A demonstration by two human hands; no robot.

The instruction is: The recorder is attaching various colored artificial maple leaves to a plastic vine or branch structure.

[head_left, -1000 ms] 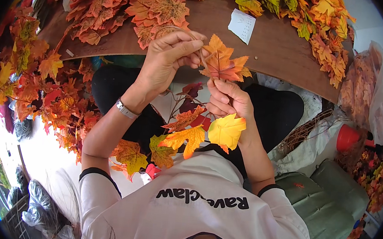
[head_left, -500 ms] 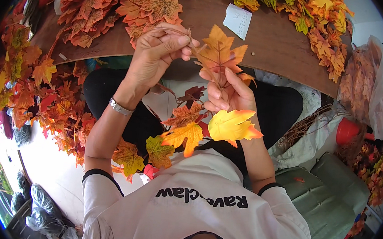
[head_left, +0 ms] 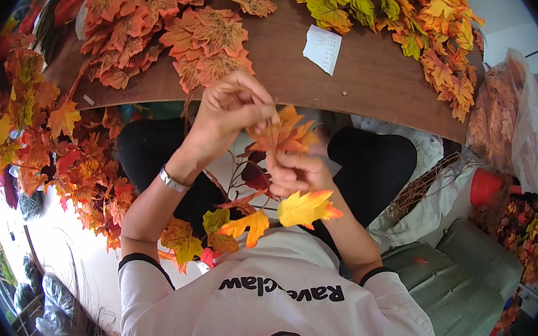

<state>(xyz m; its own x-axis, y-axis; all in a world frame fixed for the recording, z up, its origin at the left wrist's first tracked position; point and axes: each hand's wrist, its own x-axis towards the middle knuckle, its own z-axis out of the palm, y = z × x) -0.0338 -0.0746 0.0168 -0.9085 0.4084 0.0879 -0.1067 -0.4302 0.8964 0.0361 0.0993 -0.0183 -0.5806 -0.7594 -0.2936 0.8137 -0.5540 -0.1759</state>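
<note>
two hands show on my feed, both closed: the left hand (head_left: 234, 114) pinches a thin stem (head_left: 275, 136), the right hand (head_left: 295, 172) grips an orange leaf (head_left: 292, 133) by its base, near the table (head_left: 283, 83). i see a yellow leaf (head_left: 304, 208) by the right wrist.

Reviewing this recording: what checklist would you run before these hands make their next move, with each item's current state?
1. Left hand closed in a pinch beside the orange leaf: ok.
2. Right hand gripping just below that leaf: ok.
3. Left hand's pinch point fully visible: not ok, the hand partly hides it.
4. Yellow leaf clear of the right wrist: cannot tell, they overlap in view.
5. Paper slip away from both hands: ok, farther back on the table.
</note>
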